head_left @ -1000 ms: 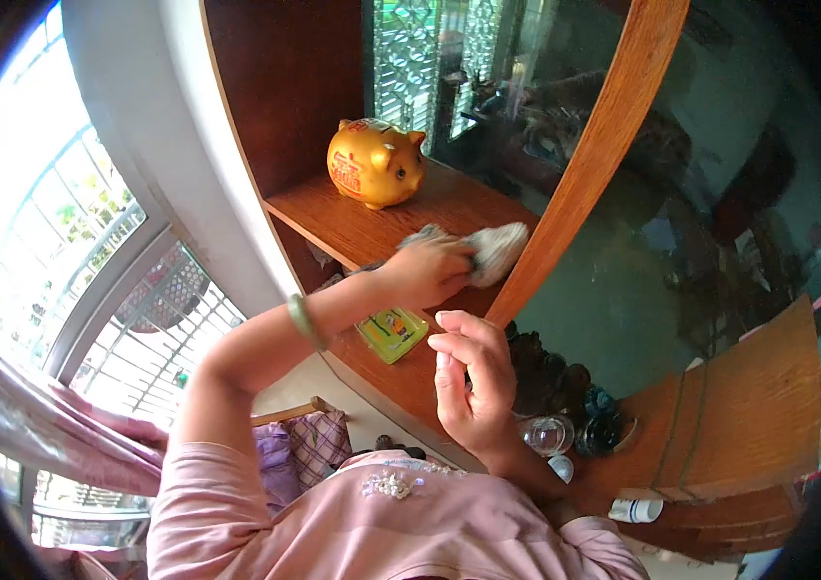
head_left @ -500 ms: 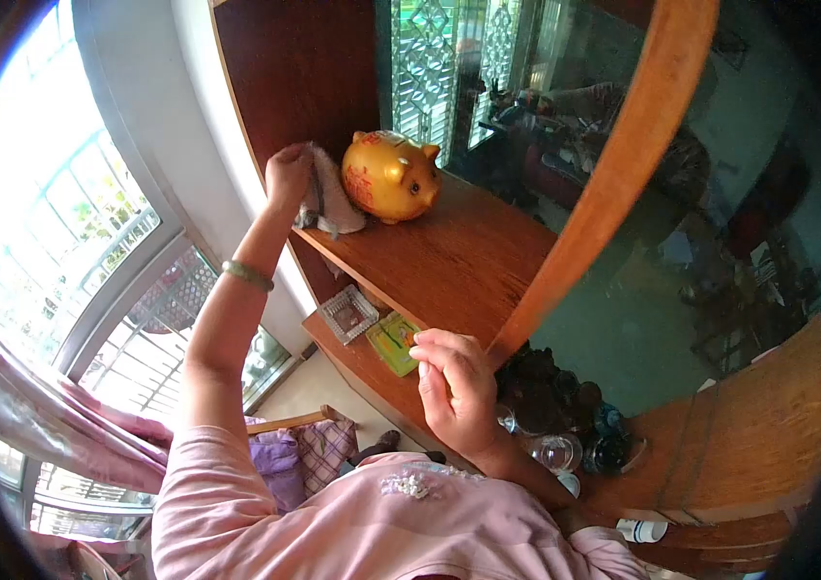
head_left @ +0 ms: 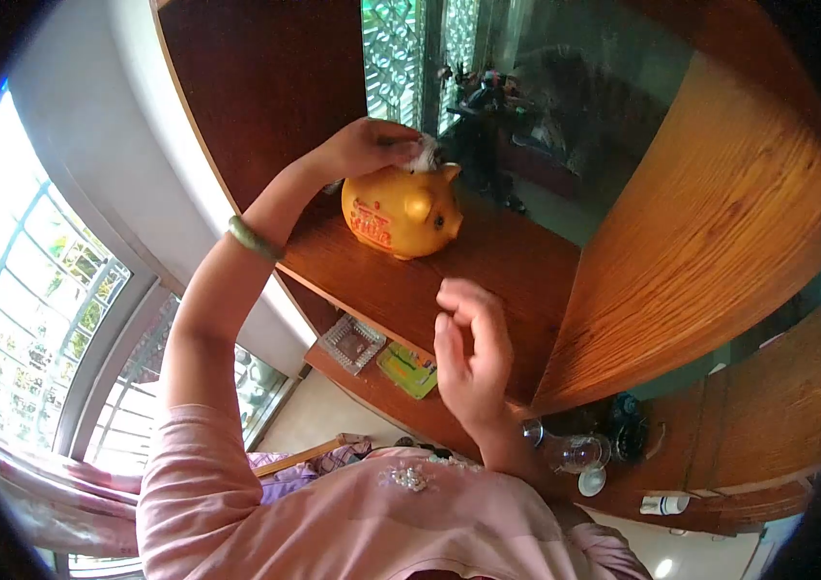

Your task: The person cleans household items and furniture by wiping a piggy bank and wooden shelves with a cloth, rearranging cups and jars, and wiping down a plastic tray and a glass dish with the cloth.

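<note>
Brown wooden shelving (head_left: 517, 271) carried a glossy, round golden pig figure (head_left: 393, 215) directly beneath the left hand (head_left: 372, 147), which grasped a whitish cloth (head_left: 426, 155); the right hand (head_left: 476, 358) hung released, fingers loosely curled.

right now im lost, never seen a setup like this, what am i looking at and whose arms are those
There is no machine here: the arms belong to the person wearing the camera. Every picture comes from that one camera, worn on the head and looking forward and down. The left hand, with a bracelet on its wrist, holds a pale cloth at the top of a gold pig figure. The right hand is raised, loosely curled, with nothing visible in it. The pig stands on a wooden shelf; below lie a clear square dish and a flat yellow-green item.
</note>
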The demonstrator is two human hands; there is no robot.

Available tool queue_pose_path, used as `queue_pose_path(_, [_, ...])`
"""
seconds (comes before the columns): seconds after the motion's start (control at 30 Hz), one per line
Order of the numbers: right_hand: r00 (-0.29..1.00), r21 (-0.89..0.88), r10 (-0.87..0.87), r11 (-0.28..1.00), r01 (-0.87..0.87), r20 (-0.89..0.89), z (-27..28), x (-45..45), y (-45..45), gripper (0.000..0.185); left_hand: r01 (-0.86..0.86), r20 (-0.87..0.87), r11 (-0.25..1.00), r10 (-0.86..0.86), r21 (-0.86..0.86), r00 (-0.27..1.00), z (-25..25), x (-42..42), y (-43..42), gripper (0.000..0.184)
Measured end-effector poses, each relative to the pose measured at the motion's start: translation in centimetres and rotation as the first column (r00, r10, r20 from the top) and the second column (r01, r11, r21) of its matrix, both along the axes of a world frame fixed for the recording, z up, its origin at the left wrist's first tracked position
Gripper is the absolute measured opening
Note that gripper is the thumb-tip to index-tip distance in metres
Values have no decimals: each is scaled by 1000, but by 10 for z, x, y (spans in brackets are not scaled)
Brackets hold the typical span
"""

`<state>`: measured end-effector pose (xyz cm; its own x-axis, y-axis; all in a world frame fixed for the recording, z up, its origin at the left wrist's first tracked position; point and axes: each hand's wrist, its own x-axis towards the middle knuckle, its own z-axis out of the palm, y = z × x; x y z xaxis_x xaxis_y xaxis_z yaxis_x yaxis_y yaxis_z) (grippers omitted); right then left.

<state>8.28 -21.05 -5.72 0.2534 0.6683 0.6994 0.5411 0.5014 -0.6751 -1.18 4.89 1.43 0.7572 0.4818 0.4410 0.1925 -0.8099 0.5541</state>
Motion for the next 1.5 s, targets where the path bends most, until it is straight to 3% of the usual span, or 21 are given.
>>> queue_pose_path(0.03, [999,41,-32,999,31,24,4,0,9,20,-120,-62,945,106,-304,992,-2,4,7,24])
queue_pose_path(0.2, [965,103,-228,971,215,132,19,7,60,35,-27,-75,977,11,-213,997,-2,5,-1,22])
queue_pose_path(0.27, [924,99,-309,951,294,225,24,5,79,38,149,87,956,-176,254,981,-6,-2,-15,20])
queue_pose_path(0.3, [917,140,-319,946,293,240,19,5,92,39,135,146,911,-206,390,968,-6,-8,-28,18])
queue_pose_path(0.4, [886,80,-340,940,332,315,18,4,98,37,2,149,847,-95,532,984,-11,-35,-64,17])
queue_pose_path(0.53, [885,38,-342,937,348,316,22,5,94,36,50,141,854,-143,518,980,-20,-47,-62,16])
queue_pose_path(0.6, [867,45,-369,926,376,335,27,3,92,35,-45,159,825,-55,564,986,-13,-33,-51,16])
queue_pose_path(0.63, [860,15,-356,926,377,366,29,4,92,33,25,167,888,-114,458,979,-3,-23,-46,16])
queue_pose_path(0.67, [852,-14,-340,926,377,398,30,5,92,32,33,59,848,-76,528,995,-2,-12,-28,17])
queue_pose_path(0.7, [830,11,-352,922,386,432,30,7,93,30,63,-197,939,5,338,980,15,-6,-32,26])
queue_pose_path(0.8, [844,-40,-322,927,374,428,34,7,93,29,97,-262,975,-43,198,964,28,23,-3,25])
queue_pose_path(0.87, [851,-44,-304,934,355,427,36,6,92,28,224,-320,975,-214,-8,923,25,31,15,27])
queue_pose_path(0.97, [848,-75,-294,929,361,441,39,8,91,28,86,-180,987,-60,138,982,11,18,-2,25])
queue_pose_path(1.03, [843,-81,-315,919,386,436,38,7,92,29,148,7,964,-153,223,988,-1,-4,-19,17])
queue_pose_path(1.1, [841,-49,-330,921,386,429,36,8,96,29,52,176,904,-138,425,975,-13,-21,-38,17])
queue_pose_path(1.2, [836,-26,-335,923,383,434,33,10,95,29,14,210,860,-141,510,968,-28,-44,-68,20])
queue_pose_path(1.33, [843,-15,-360,917,398,399,30,8,94,29,-74,110,798,10,598,994,-64,-65,-107,27])
queue_pose_path(1.37, [834,6,-374,914,407,405,30,9,95,29,-25,6,801,27,599,1000,-85,-70,-107,30])
queue_pose_path(1.4, [827,27,-384,912,410,410,29,8,96,29,-12,-27,879,28,476,999,-100,-76,-109,31])
queue_pose_path(1.47, [844,44,-360,926,375,398,31,7,95,27,-170,164,970,141,174,976,-101,-79,-114,34])
queue_pose_path(1.5, [860,16,-339,933,360,382,32,6,94,27,-194,161,938,153,288,975,-107,-82,-105,38])
